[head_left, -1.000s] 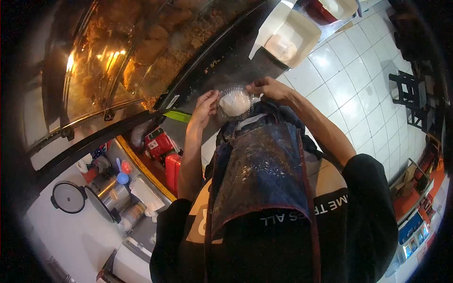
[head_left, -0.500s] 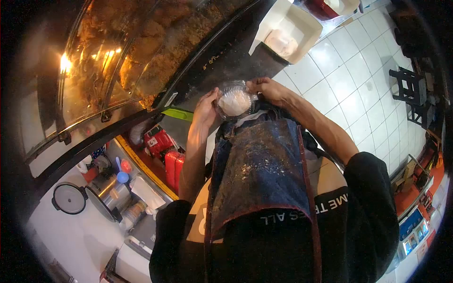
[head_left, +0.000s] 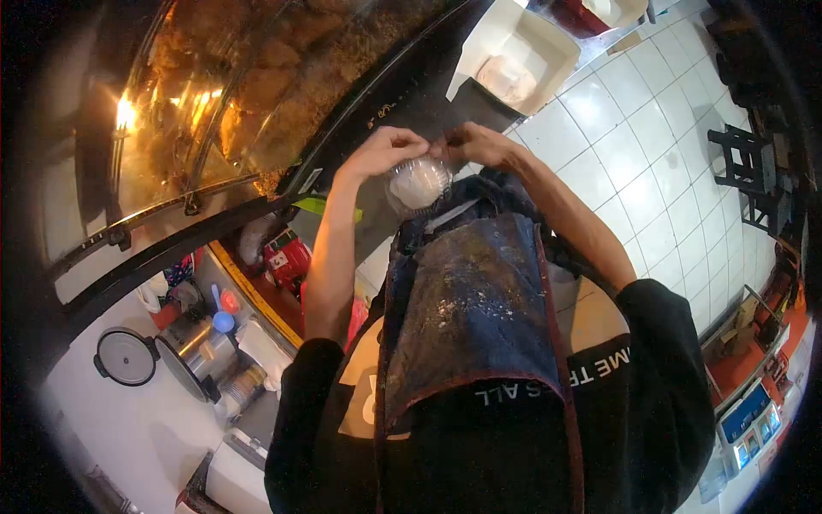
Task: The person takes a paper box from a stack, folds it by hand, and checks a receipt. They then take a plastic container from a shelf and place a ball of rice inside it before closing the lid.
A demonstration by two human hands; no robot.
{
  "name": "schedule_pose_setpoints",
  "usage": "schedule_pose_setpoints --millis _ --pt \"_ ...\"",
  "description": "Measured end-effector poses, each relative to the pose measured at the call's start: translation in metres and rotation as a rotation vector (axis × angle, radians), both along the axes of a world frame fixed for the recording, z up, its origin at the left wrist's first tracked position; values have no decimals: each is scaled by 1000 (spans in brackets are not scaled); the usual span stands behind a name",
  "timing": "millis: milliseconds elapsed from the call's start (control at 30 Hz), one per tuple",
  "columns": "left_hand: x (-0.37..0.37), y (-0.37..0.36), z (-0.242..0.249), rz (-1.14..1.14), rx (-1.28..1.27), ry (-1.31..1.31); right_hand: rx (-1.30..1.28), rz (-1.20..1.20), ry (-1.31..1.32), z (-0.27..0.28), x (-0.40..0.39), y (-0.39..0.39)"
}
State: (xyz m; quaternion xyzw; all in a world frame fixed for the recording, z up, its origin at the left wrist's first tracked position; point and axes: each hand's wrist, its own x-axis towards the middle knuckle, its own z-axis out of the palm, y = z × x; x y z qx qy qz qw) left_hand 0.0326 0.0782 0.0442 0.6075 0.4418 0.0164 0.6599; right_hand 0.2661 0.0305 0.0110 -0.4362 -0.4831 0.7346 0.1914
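Observation:
A clear plastic bag (head_left: 417,183) with a round, pale item inside hangs in front of the apron, at the upper middle of the view. My left hand (head_left: 390,152) is closed on the top edge of the bag, its fingers pinched together. Close beside it, my right hand (head_left: 475,144) also pinches the bag's top, with the fingertips of both hands almost touching. The stained dark apron (head_left: 475,300) lies just below the bag. What exactly the pale item is cannot be made out.
A glass case of fried food (head_left: 282,77) stands at the upper left. An open white box (head_left: 548,53) holding a pale item is at the top. Lower left are a round lid (head_left: 126,355) and a metal pot (head_left: 214,353). Black stools (head_left: 741,163) stand at the right.
Both hands have come together at the top of the bag, where they were on its two sides before. The bag now hangs slightly lower and further left relative to my right hand.

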Motion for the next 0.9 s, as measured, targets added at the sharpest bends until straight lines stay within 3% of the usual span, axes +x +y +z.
schedule_pose_setpoints --millis 100,200,367,700,833,900 --pt "-3 12 -6 -138 -39 27 218 128 -5 2 1 -3" --pt "-3 24 -6 -295 -48 34 188 71 -219 21 -4 -11" --pt "1 25 -6 -430 -13 85 206 -110 -199 -11 -29 -27" --pt "-1 7 -31 -214 50 56 225 -414 -341 -28 -52 -33" --pt "-3 6 -14 -53 52 -51 118 -321 -333 -22 -38 -21" --pt "-4 13 2 -49 57 35 7 -329 -105 -23 -29 -12"
